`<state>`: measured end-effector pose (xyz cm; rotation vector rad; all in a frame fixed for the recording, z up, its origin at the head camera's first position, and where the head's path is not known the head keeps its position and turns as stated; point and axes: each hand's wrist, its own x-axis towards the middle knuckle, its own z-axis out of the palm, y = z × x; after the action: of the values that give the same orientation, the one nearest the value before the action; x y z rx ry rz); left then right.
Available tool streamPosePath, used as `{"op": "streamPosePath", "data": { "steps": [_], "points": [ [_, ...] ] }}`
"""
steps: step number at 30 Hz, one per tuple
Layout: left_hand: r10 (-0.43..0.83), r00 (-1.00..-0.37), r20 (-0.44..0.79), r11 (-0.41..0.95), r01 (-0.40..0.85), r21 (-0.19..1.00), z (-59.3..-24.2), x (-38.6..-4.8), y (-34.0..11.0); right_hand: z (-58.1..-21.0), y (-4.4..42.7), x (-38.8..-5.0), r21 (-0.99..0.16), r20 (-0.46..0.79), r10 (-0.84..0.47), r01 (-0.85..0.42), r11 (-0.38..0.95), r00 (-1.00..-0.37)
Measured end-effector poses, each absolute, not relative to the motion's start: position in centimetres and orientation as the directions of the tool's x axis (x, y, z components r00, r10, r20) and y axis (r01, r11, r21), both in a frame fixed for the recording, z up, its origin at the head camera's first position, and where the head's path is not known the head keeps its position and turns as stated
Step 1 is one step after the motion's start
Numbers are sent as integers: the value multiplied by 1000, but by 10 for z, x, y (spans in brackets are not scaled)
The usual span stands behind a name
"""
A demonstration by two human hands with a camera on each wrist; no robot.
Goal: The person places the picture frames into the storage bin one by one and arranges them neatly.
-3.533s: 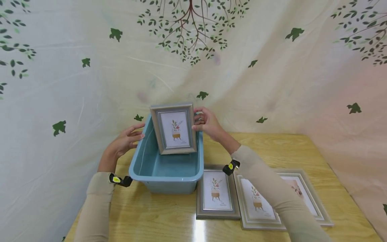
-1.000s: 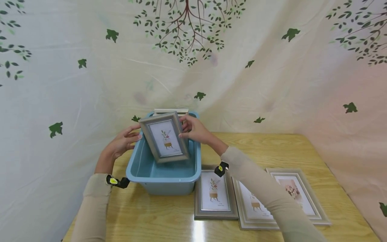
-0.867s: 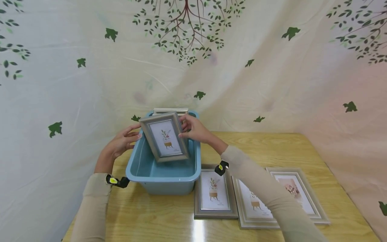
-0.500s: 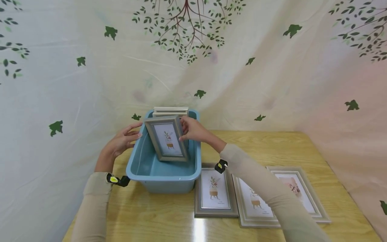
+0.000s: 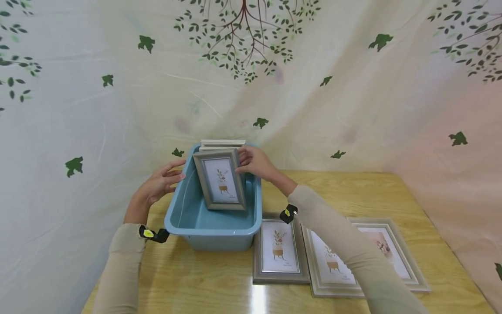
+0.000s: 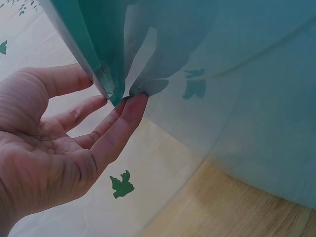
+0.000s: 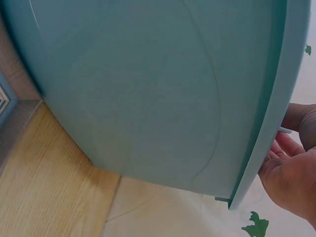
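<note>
A blue plastic tub stands on the table. In it, leaning back with a slight tilt, is a small grey-brown picture frame with a potted-plant print. My right hand pinches this frame by its upper right edge, thumb at the front. Behind it the pale top edges of other frames show at the tub's far end. My left hand touches the tub's left rim from outside, fingers loosely extended. In the left wrist view the fingertips meet the rim's underside; in the right wrist view the tub wall hides the frame.
Right of the tub a grey-brown picture frame lies flat on the wooden table. Beside it are a larger beige frame, partly under my right forearm, and another pale frame. A leaf-patterned cloth hangs close behind the tub.
The frame in my right hand has come down into the tub, leaned left, then turned more upright and shifted slightly right. My left hand has stayed at the rim.
</note>
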<state>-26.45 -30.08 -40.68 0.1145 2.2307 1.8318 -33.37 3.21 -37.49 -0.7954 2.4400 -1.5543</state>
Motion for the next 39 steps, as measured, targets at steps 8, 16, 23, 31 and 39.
{"op": "streamPosePath", "data": {
  "steps": [8, 16, 23, 31, 39],
  "points": [
    [208, -966, -152, 219, -105, 970, -407, -264, -301, -368, 39, -339, -878, 158, -473, -343, 335, -867],
    [209, -965, -157, 210, -112, 971, -405, -262, -303, -374, 42, -338, -867, 237, -482, -408, 287, -844],
    [192, -967, -166, 221, -122, 968, -403, -262, -300, -386, 41, -342, -857, 305, -468, -453, 245, -829],
    [194, -968, -157, 239, -109, 965, -408, -263, -299, -391, 39, -345, -847, 327, -453, -470, 249, -829],
    [196, -968, -156, 230, -109, 967, -407, -263, -299, -387, 41, -348, -809, 307, -519, -505, 299, -798]
  ]
}}
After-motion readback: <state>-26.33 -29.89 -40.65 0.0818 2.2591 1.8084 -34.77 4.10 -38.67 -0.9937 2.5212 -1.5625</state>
